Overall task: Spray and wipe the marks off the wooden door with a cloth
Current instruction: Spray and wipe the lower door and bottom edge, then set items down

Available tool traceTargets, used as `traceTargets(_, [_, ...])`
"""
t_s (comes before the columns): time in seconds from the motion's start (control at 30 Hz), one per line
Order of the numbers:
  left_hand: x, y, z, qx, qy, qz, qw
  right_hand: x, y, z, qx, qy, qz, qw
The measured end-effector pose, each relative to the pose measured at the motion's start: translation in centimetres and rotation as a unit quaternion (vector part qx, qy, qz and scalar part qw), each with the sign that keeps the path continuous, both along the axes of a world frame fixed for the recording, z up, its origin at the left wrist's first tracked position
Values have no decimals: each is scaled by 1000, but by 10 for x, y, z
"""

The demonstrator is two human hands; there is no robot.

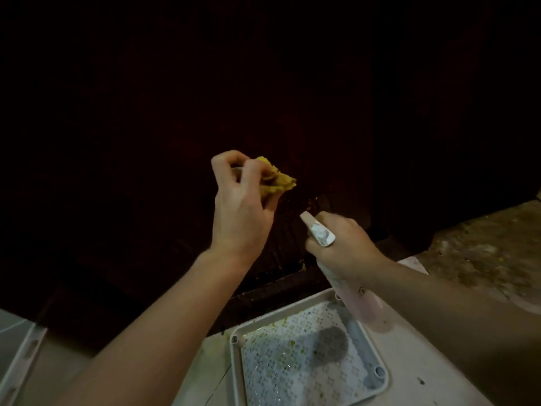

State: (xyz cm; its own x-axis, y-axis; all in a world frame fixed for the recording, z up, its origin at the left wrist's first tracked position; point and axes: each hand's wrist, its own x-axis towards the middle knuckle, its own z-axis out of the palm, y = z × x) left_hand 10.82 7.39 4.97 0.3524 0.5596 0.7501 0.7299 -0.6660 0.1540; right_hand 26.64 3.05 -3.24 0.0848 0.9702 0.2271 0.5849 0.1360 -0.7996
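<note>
Dark wooden door [263,83] fills my view; my left hand [240,212] bunches the yellow cloth [278,180], my right hand [345,247] grips the spray bottle [363,300].

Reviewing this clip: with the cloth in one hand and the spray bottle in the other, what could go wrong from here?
1. The door is so dark that marks hardly show; spots may be missed.
2. The left hand grips the yellow cloth bunched up, so little of it would meet the wood.
3. The right hand aims the spray bottle low near the door's bottom edge; runoff could drip toward the white tray and floor.
</note>
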Motion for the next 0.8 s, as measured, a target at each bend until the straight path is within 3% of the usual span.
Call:
traceTargets(0.17, [-10,16,-20,73,222,57,971,-16,5,-21,57,65,-60,994])
traceTargets(0.27, [-16,19,-41,89,366,12,926,-18,10,-29,49,156,-130,978])
traceTargets(0.4, [-19,20,-55,58,511,-26,857,-23,12,-33,42,203,-152,966])
traceTargets(0.47, [-21,16,-54,57,512,-31,856,-26,9,-38,43,199,-141,969])
traceTargets(0.63, [2,18,-19,126,302,-38,944,-32,1,-45,27,204,-118,971])
traceTargets(0.7, [15,26,-10,160,277,-14,947,-33,1,-45,26,215,-114,970])
traceTargets(0.8, [9,32,-30,165,361,-35,917,-32,3,-46,27,212,-110,971])
